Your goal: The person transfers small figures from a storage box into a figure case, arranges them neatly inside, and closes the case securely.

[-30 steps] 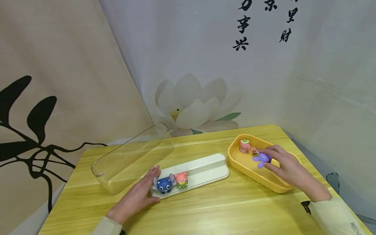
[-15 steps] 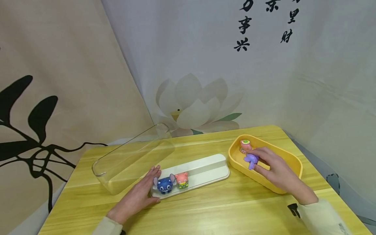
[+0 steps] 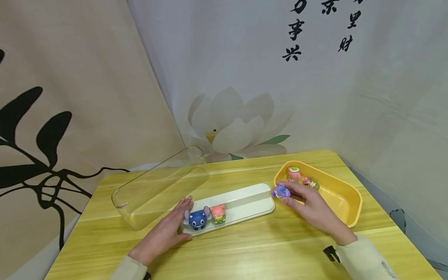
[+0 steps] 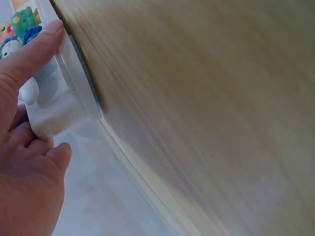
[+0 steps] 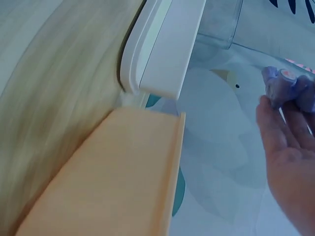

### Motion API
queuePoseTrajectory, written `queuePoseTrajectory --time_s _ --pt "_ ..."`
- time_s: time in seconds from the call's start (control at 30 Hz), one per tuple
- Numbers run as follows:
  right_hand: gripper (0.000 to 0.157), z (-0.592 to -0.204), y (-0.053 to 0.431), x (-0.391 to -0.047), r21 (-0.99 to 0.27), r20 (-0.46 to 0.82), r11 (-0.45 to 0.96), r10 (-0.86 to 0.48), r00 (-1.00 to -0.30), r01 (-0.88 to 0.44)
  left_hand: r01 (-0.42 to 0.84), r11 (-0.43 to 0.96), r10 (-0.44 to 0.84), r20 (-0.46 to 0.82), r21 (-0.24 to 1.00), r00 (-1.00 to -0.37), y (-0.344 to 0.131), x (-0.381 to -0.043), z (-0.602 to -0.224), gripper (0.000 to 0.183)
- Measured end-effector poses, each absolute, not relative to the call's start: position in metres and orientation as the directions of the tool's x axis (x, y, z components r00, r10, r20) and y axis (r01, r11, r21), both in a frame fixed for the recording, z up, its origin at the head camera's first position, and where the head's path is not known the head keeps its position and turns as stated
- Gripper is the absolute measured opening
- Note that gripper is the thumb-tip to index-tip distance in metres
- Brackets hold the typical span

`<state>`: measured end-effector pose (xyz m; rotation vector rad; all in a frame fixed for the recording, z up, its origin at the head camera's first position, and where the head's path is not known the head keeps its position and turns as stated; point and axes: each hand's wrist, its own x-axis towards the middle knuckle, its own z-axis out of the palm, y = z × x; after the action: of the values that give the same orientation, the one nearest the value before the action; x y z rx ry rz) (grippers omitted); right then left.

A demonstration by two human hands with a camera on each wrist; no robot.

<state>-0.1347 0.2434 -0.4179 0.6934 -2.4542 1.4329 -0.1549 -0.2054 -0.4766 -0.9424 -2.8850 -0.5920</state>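
Observation:
My right hand (image 3: 316, 208) pinches a small purple figurine (image 3: 281, 191) by its side, just above the near-left rim of the yellow tray (image 3: 341, 202). In the right wrist view that purple figurine (image 5: 288, 88) sits at the fingertips. My left hand (image 3: 163, 234) grips the left end of a white stepped display base (image 3: 248, 210), thumb on the front edge and fingers at the back. A blue big-eared figurine (image 3: 198, 220) and a pink figurine (image 3: 218, 214) stand side by side on the base's lower step, near that hand.
A pink figurine with a green-and-white top (image 3: 294, 175) and another small figurine (image 3: 312, 183) remain in the yellow tray. Behind the base, at the left, a clear plastic cover (image 3: 154, 200) lies on the wooden table (image 3: 245, 252). Fabric curtains (image 3: 238, 70) hang behind the table.
My right hand has carried the purple figurine leftward from inside the yellow tray to its left rim, near the white base. The left hand and the two figurines on the base have stayed put.

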Motion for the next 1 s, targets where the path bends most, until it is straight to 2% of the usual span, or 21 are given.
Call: queuePoseTrajectory --time_s 0.37,0.6,1.0 --pt "0.034 -0.419 0.22 -0.14 -0.763 0.409 0.409 -0.296 -0.863 -0.502 0.579 0.741 0.561 0.16 0.341 -0.812 -0.204 -0.155 -0.477 0.101" --pt "0.034 -0.422 0.21 -0.144 -0.789 0.402 0.338 -0.347 -0.848 -0.513 0.577 0.746 0.557 0.163 0.334 -0.814 -0.204 -0.156 -0.477 0.1" --pt "0.034 -0.431 0.193 -0.153 -0.774 0.405 0.317 -0.417 -0.814 -0.548 0.581 0.742 0.564 0.158 0.334 -0.811 -0.205 -0.156 -0.479 0.1"
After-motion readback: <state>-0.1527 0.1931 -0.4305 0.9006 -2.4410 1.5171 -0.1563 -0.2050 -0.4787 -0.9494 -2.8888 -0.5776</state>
